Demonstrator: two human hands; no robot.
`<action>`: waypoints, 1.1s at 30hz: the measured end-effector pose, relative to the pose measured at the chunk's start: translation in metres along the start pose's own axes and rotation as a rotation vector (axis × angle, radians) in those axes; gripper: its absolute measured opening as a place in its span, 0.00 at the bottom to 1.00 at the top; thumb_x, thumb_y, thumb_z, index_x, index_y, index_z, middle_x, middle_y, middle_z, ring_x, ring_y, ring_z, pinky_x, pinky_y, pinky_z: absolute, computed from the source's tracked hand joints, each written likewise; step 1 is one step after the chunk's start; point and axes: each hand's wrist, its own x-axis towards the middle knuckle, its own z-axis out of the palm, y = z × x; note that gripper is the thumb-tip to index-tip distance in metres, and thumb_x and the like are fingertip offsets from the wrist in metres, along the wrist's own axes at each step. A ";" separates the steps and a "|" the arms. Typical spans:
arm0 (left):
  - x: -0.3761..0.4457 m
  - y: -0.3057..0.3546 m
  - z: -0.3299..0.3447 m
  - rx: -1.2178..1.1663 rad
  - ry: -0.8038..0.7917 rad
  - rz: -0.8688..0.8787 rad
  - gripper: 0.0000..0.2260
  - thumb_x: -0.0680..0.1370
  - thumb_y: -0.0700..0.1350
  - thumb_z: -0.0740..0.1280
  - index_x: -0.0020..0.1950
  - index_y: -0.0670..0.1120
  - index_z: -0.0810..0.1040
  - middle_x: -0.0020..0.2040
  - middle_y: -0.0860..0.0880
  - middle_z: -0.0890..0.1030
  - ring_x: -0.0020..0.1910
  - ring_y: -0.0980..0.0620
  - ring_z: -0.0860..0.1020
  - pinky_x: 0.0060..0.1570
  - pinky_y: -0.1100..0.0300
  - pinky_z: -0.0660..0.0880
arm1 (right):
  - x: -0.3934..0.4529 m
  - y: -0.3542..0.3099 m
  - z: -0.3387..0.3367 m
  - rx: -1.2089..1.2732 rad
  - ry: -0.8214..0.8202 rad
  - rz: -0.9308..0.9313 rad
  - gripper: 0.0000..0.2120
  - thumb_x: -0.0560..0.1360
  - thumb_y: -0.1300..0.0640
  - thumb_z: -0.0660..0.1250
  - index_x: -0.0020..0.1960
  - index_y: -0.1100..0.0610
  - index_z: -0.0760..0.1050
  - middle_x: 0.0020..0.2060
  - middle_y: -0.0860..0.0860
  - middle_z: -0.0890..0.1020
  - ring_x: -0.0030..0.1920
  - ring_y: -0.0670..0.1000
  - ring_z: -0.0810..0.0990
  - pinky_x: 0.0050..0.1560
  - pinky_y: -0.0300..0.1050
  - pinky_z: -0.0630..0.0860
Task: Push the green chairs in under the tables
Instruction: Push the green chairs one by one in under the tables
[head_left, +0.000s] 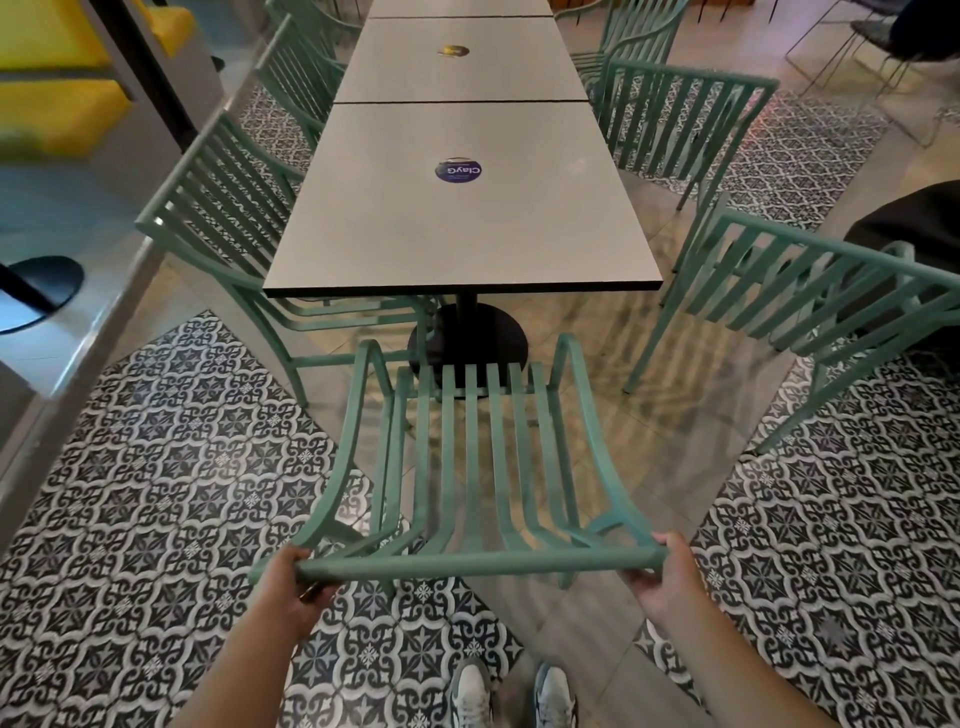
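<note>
A green slatted metal chair (478, 467) stands right in front of me, facing the near end of a grey table (457, 228). Its seat front is close to the table's black round base (467, 332) and outside the tabletop edge. My left hand (293, 582) grips the left end of the chair's top back rail. At the right end of that rail my right hand (667, 571) is closed around it. Another green chair (218, 208) sits tucked at the table's left side. A further green chair (810, 296) stands angled out to the right.
More grey tables (457, 57) run away in a row, with green chairs (675, 114) along both sides. The floor has patterned black-and-white tiles (156, 493). A grey ledge (67, 332) runs along the left. My shoes (511, 696) are below the chair.
</note>
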 end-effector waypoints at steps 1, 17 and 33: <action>0.000 0.000 0.000 0.005 -0.001 -0.003 0.10 0.79 0.42 0.63 0.59 0.39 0.72 0.53 0.37 0.76 0.55 0.40 0.76 0.47 0.48 0.75 | 0.000 0.000 0.000 -0.005 0.001 -0.001 0.10 0.76 0.60 0.57 0.54 0.64 0.68 0.38 0.59 0.71 0.38 0.57 0.74 0.23 0.45 0.77; 0.000 -0.001 -0.001 0.037 -0.011 0.033 0.05 0.79 0.40 0.61 0.47 0.39 0.70 0.48 0.37 0.74 0.55 0.41 0.73 0.55 0.50 0.73 | 0.006 0.002 -0.005 -0.016 0.025 -0.006 0.16 0.75 0.59 0.59 0.61 0.64 0.69 0.42 0.60 0.73 0.41 0.58 0.76 0.25 0.46 0.79; 0.011 -0.001 -0.007 0.041 -0.007 0.036 0.07 0.78 0.40 0.63 0.54 0.39 0.72 0.50 0.37 0.76 0.46 0.42 0.77 0.50 0.50 0.75 | 0.004 0.000 -0.005 -0.015 -0.011 0.022 0.14 0.76 0.59 0.59 0.60 0.65 0.69 0.42 0.60 0.74 0.42 0.58 0.77 0.27 0.47 0.80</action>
